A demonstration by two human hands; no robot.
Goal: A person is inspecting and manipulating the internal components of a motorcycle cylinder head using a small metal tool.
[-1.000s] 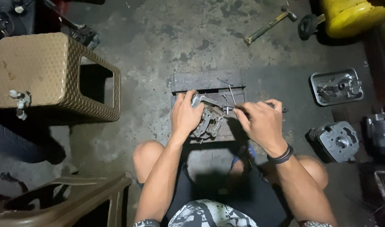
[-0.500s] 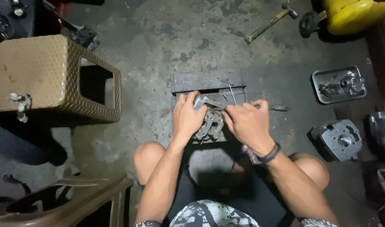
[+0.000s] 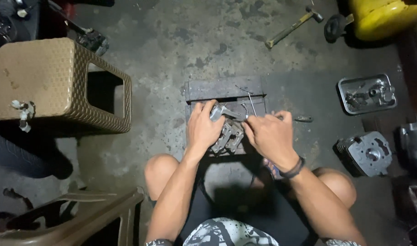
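I squat over a dark metal block on the concrete floor. My left hand grips a grey metal engine part that rests on the block, thumb against its shiny rod end. My right hand is closed on a thin tool whose dark handle sticks out to the right, its tip at the part. Thin metal rods lie on the block just beyond my fingers.
A tan woven stool stands at the left, a plastic chair at lower left. A hammer and a yellow container lie at the far right. A metal tray of parts and an engine cylinder sit right.
My right hand has shifted left, closer to the engine part and my left hand. The left hand keeps its grip in the same place.
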